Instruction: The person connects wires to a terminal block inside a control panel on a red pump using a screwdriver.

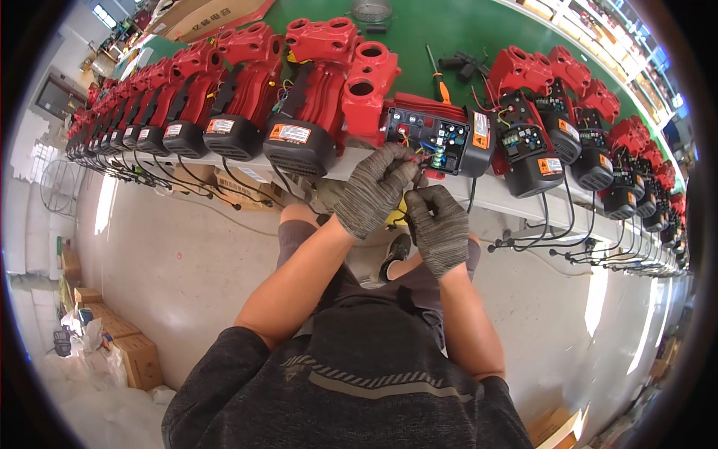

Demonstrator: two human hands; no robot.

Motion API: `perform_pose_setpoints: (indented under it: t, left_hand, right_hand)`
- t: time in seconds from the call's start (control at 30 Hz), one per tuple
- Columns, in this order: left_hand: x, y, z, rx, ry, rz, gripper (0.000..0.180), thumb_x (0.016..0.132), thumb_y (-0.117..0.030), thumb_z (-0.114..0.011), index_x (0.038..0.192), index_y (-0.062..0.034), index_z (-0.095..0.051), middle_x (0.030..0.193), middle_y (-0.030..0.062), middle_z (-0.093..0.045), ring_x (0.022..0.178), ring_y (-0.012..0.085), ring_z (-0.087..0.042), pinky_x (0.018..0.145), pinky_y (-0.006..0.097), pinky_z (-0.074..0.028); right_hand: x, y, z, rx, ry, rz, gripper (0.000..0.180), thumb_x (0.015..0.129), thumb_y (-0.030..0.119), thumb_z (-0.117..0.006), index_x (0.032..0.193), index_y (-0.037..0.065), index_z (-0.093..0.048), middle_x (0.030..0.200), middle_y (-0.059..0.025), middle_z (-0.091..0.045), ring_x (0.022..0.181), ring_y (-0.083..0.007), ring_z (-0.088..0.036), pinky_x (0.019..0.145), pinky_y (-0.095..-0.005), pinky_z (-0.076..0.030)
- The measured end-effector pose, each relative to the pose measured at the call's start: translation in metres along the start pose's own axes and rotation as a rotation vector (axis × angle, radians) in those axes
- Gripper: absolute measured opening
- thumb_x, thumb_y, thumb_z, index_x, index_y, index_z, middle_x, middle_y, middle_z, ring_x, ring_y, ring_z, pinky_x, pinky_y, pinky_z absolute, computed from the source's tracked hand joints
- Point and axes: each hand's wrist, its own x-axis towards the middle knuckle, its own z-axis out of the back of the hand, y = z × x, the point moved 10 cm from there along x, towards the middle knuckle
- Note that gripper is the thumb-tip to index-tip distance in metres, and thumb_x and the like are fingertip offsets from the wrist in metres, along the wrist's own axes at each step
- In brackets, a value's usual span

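A red pump (369, 82) with a black motor end lies across the bench edge in front of me. Its terminal box (426, 138) is uncovered, showing a circuit board and thin coloured wires. My left hand (374, 193), in a grey knit glove, reaches up to the box's near edge, its fingers pinched on a thin red wire. Just right of it and lower, my right hand (440, 228), gloved alike, has thumb and fingers drawn together. Whatever lies between those right fingertips is too small to make out.
Rows of similar red pumps with black motors (301, 146) line the bench on both sides, power cords (572, 224) hanging off the edge. A screwdriver (441, 84) and black connectors (465, 66) lie on the green bench top (411, 34). Cardboard boxes (140, 359) stand on the floor at left.
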Motion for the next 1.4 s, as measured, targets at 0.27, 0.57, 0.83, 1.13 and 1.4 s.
perform_pose_setpoints:
  t: [0.27,0.57,0.83,1.13,1.4]
  left_hand:
    - [-0.002,0.008,-0.002,0.008,0.039,0.104,0.013,0.103,-0.01,-0.054,0.114,-0.0028,-0.056,0.09,0.0047,-0.064,0.073,0.0082,-0.055,0.063,0.024,-0.046]
    - [0.0,-0.002,-0.002,0.274,0.043,-0.005,0.012,0.104,-0.008,-0.052,0.112,-0.0022,-0.056,0.091,0.0052,-0.06,0.08,0.0103,-0.056,0.074,0.026,-0.049]
    - [0.002,0.001,0.004,0.361,0.039,-0.027,0.011,0.103,-0.008,-0.053,0.111,-0.0021,-0.058,0.092,0.007,-0.061,0.086,0.0137,-0.06,0.079,0.03,-0.051]
    - [0.006,-0.009,0.0,0.587,0.018,-0.092,0.013,0.099,-0.006,-0.059,0.111,-0.0018,-0.058,0.094,0.0139,-0.063,0.088,0.0247,-0.064,0.081,0.035,-0.052]
    - [0.007,-0.009,0.0,0.554,0.044,-0.091,0.013,0.097,-0.005,-0.061,0.109,-0.0012,-0.059,0.097,0.0138,-0.065,0.087,0.0273,-0.067,0.079,0.037,-0.053]
  right_hand:
    - [0.001,-0.025,0.0,0.059,-0.113,-0.093,0.015,0.096,0.013,-0.069,0.09,0.002,-0.064,0.069,-0.0027,-0.06,0.059,-0.008,-0.053,0.052,-0.0249,-0.042]
    - [-0.003,-0.032,-0.022,0.391,0.142,-0.222,0.018,0.097,0.011,-0.067,0.112,0.001,-0.064,0.092,-0.0049,-0.069,0.076,-0.0108,-0.06,0.069,-0.0272,-0.051]
    - [0.005,0.02,0.016,0.196,-0.067,0.215,0.029,0.095,0.008,-0.069,0.121,0.004,-0.057,0.099,-0.0062,-0.068,0.087,-0.015,-0.065,0.081,-0.0299,-0.054]
    - [0.019,0.008,0.007,0.28,0.036,0.099,0.026,0.093,0.006,-0.071,0.116,0.004,-0.059,0.098,-0.0065,-0.068,0.091,-0.0141,-0.067,0.081,-0.0289,-0.054]
    - [0.006,0.048,0.013,-0.228,0.008,0.385,0.012,0.091,0.003,-0.071,0.103,0.003,-0.071,0.092,-0.0086,-0.067,0.075,-0.019,-0.066,0.071,-0.0326,-0.055]
